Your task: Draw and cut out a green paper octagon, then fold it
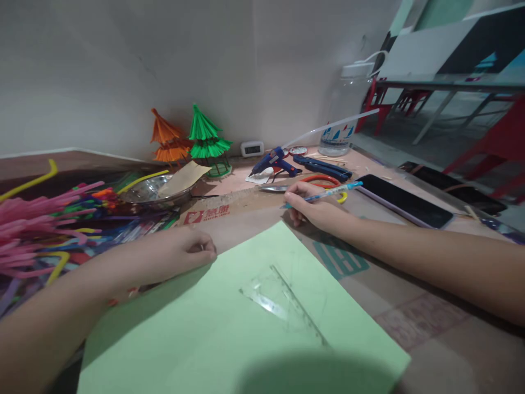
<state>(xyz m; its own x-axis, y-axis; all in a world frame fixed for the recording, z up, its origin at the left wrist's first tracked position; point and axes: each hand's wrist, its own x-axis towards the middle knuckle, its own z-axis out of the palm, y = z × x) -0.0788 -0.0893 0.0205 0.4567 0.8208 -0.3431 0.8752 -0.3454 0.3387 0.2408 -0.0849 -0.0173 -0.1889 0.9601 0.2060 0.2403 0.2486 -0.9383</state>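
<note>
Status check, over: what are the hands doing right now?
Right hand grips pen. Left hand curled shut beside green paper. Clear ruler lies on it.

- I get soft, rather dim indoor light that seems to come from above and behind the head, with no hard glare.
- A round shadow sits on the near edge of the paper [229, 306], and softer ones lie under the left hand [180, 254] and right hand [315, 210].
- The centre is fairly sharp and the pen [328, 192] reads clean, but the straws [36, 224] at the left smear.
- The edges stretch and bend, and the far room at upper right looks soft.
</note>
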